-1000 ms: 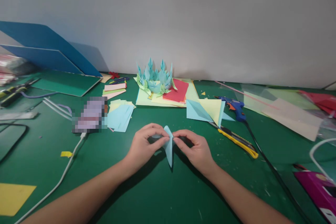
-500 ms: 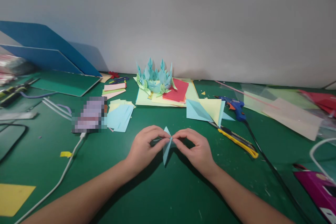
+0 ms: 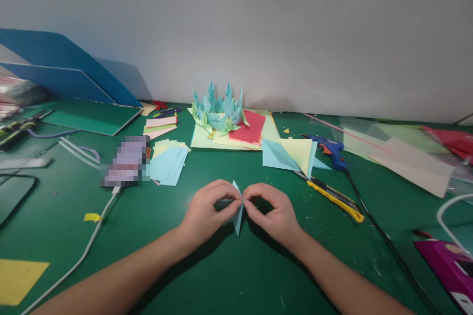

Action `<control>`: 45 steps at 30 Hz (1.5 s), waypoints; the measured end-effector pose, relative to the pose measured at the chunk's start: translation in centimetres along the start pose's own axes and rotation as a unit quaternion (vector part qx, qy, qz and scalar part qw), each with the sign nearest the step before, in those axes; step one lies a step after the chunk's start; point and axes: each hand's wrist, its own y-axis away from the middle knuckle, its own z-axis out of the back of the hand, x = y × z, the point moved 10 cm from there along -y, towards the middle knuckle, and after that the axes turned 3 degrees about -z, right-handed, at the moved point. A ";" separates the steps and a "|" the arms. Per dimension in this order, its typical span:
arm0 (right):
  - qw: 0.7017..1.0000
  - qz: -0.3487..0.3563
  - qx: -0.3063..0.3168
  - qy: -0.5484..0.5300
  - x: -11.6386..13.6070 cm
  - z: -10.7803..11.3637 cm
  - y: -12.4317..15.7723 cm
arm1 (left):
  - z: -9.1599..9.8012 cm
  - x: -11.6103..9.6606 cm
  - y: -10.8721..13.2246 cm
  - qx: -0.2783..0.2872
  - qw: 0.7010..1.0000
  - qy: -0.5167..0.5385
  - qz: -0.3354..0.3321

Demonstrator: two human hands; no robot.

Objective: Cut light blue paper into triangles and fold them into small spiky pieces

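A small folded piece of light-blue paper (image 3: 238, 221) is held up over the green table, between my two hands. My left hand (image 3: 212, 204) pinches it from the left, thumb and forefinger pressed together. From the right, my right hand (image 3: 271, 206) pinches the same paper at its middle. The fingertips of both hands nearly meet there and hide the fold. Beyond them stands a crown-like ring of blue and green folded paper (image 3: 219, 120), resting on pale sheets beside a red sheet (image 3: 248, 127).
Left of my hands lie blue paper sheets (image 3: 170, 165) and a phone (image 3: 125, 160) on a white cable. To the right are folded blue-and-yellow papers (image 3: 301, 152), a yellow utility knife (image 3: 336, 199) and a blue glue gun (image 3: 334, 151) with a black cord. Blue boards (image 3: 55, 81) lean at the back left.
Both hands have come slightly lower with the folded paper, and its lower tip has swung a little to the right. The things on the table have stayed where they were.
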 end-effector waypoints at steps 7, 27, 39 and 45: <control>1.000 0.000 0.005 0.000 0.2 0.1 -0.1 | -0.1 0.3 -0.1 0.004 1.000 0.007 0.012; 0.989 -0.115 0.008 -0.095 -2.1 -0.2 0.1 | -0.6 1.2 0.1 0.037 0.996 0.039 0.064; 0.965 -0.189 0.044 -0.178 -3.4 -1.0 0.3 | -2.7 4.1 1.0 0.050 0.921 0.288 0.256; 0.951 -0.220 0.108 -0.190 -3.6 -2.3 0.5 | -2.3 4.6 1.2 0.039 0.928 0.256 0.268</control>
